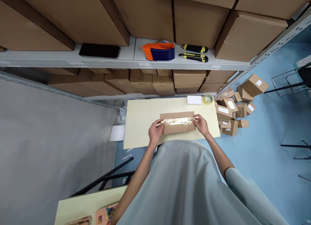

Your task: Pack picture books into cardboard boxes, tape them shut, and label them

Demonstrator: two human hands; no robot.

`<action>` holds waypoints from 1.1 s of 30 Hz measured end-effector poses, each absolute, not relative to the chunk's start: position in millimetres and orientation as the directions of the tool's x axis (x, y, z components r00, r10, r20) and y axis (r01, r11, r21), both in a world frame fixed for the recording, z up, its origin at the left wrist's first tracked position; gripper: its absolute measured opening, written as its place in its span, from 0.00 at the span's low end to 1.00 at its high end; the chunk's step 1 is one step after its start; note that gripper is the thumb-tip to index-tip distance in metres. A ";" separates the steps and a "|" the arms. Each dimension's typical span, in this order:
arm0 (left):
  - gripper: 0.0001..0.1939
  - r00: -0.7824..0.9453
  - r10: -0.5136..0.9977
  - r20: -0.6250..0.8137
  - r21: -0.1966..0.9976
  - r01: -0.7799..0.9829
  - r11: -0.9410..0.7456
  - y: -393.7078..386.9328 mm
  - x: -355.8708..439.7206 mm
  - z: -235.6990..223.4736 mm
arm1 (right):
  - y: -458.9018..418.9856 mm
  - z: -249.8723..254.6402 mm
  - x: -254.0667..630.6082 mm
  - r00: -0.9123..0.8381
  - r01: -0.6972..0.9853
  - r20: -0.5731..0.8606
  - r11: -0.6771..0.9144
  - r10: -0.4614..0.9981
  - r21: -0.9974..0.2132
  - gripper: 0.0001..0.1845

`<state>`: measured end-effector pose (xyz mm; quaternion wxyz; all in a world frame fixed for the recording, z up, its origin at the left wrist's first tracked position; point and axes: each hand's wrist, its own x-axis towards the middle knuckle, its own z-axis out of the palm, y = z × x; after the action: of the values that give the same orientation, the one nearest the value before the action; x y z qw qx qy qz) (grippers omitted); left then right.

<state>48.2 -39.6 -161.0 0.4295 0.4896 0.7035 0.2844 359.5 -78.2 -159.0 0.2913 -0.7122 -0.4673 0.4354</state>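
The left hand (155, 132) has its fingers bent around the left end of a flat cardboard box (178, 129), thumb and fingertips at the end of a strip of clear tape (178, 121) that runs along the top. The right hand (201, 124) is at the opposite end, thumb and fingers closed together at the tape's other end. The box lies between the two hands on the pale yellow table (141, 111). Just beyond the right hand, near the table's far edge, are a roll of tape (208, 99) and, to its left, a white stack of labels or paper (194, 100). Farther beyond the hands, a shelf (126, 63) carries a black phone (99, 51), an orange and blue tape dispenser (159, 51) and yellow and black cutters (194, 57). To the right of the right hand, small parcels (230, 105) are piled on the blue floor (262, 137).
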 end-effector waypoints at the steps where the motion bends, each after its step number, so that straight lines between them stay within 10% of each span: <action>1: 0.15 -0.158 0.930 -0.332 0.817 0.445 0.367 -43.4 47.7 -161.8 | -82.4 -158.9 357.9 0.188 0.404 -0.348 -0.395 0.918 -0.825 0.22; 16: 0.35 -0.029 0.909 -0.416 0.881 0.236 0.411 -30.3 29.2 -185.9 | -67.4 -167.0 369.2 0.125 0.321 -0.472 -0.485 0.873 -0.813 0.21; 33: 0.21 -0.085 0.918 -0.387 0.871 0.292 0.394 -33.9 37.9 -182.8 | -67.5 -167.3 365.2 0.145 0.407 -0.423 -0.444 0.894 -0.798 0.15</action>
<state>37.9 -33.9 -182.8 0.5020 0.4535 0.6671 0.3119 365.2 -67.5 -167.3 0.2613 -0.7102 -0.4580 0.4664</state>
